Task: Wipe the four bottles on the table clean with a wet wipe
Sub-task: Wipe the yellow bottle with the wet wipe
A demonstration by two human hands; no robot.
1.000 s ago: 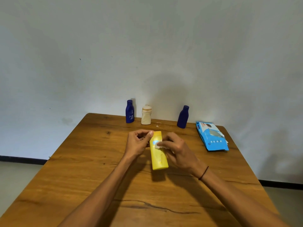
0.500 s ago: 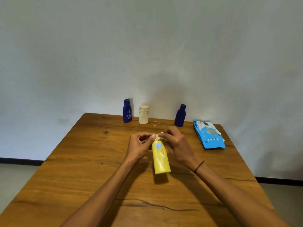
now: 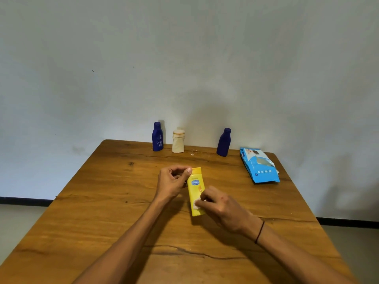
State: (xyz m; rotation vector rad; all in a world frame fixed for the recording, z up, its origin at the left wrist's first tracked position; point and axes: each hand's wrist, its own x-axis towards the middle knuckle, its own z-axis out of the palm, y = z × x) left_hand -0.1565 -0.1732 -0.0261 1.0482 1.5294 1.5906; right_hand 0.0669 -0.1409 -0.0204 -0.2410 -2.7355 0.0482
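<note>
A yellow bottle is held above the middle of the wooden table. My left hand grips its upper end, thumb on the cap. My right hand pinches a small white wet wipe against the bottle's lower part. At the table's far edge stand a dark blue bottle, a cream bottle right of it, and a second dark blue bottle further right, all upright and apart.
A blue pack of wet wipes lies near the far right corner of the table. A grey wall rises just behind the bottles. A long crack runs across the wood near the front.
My right hand has slid the wipe from the bottle's cap end down to its lower part. My left hand keeps its hold on the upper end.
</note>
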